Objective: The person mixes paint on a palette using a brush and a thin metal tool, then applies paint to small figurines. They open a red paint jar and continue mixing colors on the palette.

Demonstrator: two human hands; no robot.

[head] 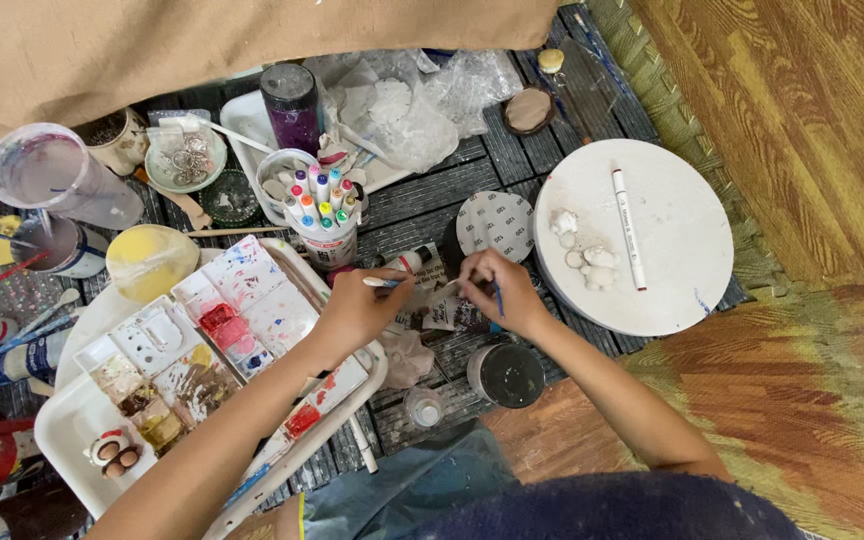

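White clay bits (584, 255) sit unpainted on the round white board (652, 240), w/ a white marker (628, 228) lying beside them, so by the look of it the colouring is barely begun. Your left hand (357, 308) is pinched shut on a thin brush (384, 283), tip pointing right. Your right hand (500, 290) is closed round a small pale piece (449, 288) plus a blue-handled tool (498, 298); piece is mostly hidden, can't tell if there's paint on it. Both hands nearly touch above the dark slatted tabletop (422, 200), between the stained paint palette (222, 340) and the board. Palette wells are well used, reds & browns. Marker cup (324, 215) stands just behind.
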